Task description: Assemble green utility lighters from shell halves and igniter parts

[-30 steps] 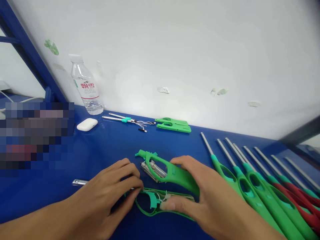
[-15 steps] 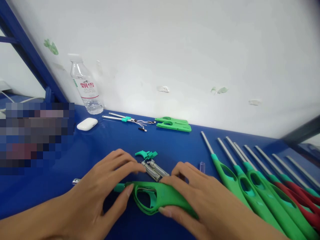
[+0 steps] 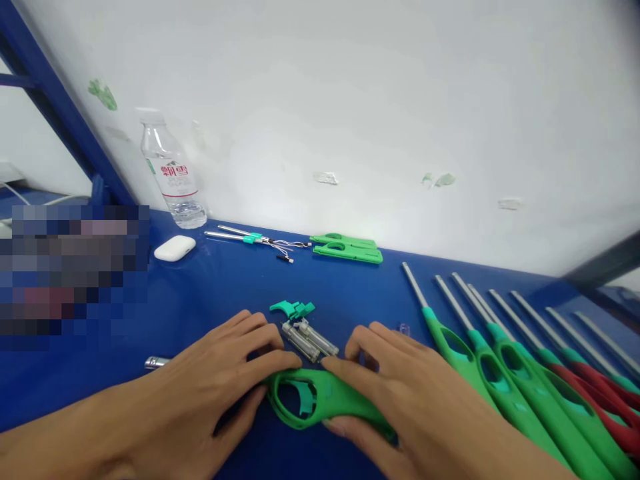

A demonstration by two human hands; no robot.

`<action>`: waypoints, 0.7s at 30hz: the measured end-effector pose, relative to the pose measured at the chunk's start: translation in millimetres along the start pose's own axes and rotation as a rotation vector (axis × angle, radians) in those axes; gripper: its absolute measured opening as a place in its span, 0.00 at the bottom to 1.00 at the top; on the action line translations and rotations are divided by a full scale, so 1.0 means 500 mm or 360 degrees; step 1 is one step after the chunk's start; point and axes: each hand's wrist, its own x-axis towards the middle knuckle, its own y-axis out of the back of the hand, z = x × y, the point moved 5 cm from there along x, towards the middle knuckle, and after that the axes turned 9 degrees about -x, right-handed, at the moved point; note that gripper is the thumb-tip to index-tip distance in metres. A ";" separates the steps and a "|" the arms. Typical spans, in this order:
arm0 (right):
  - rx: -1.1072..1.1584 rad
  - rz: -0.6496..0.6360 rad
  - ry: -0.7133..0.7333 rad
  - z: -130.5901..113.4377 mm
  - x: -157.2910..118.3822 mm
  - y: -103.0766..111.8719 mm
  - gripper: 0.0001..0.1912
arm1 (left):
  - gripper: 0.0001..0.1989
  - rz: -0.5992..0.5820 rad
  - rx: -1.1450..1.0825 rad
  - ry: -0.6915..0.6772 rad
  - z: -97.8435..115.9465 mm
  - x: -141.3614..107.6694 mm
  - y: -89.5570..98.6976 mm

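Observation:
A green long-neck lighter [image 3: 333, 399] lies across the front of the blue table, its metal tip showing past my left wrist. My left hand [image 3: 225, 383] pinches it at the neck end, thumb below and fingers above, hiding that part. Around the handle's other end, my right hand [image 3: 395, 397] is closed, thumb on the near side. A teal trigger [image 3: 306, 398] shows inside the finger loop. Just beyond the hands lie clear fuel tanks [image 3: 310, 340] and loose teal triggers [image 3: 293, 309]. A small clear purplish piece [image 3: 404, 329] is partly hidden behind my right hand.
Several green and red long-neck lighters [image 3: 515, 393] lie in a row at right. Toward the wall are metal rods with wires [image 3: 250, 238] and green handle shells [image 3: 347, 251]. A water bottle [image 3: 173, 173] and white earbud case [image 3: 175, 248] stand at back left.
My left index finger has come down onto the lighter's top edge near the loop, and the left hand has shifted slightly right. My right hand keeps its hold, almost unmoved.

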 end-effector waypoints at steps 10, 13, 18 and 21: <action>-0.0075 0.0064 0.0015 -0.014 -0.001 -0.027 0.24 | 0.21 -0.0024 -0.0211 0.0134 -0.009 0.002 -0.012; -0.0045 0.0022 0.0030 -0.016 -0.001 -0.029 0.27 | 0.20 -0.0007 -0.0277 0.0176 -0.012 0.000 -0.020; -0.0066 0.0040 0.0036 -0.012 0.006 -0.026 0.30 | 0.19 -0.0020 -0.0281 0.0153 -0.012 0.001 -0.022; -0.0095 0.0084 0.0048 -0.014 0.008 -0.022 0.30 | 0.21 -0.0001 -0.0204 0.0154 -0.009 0.002 -0.013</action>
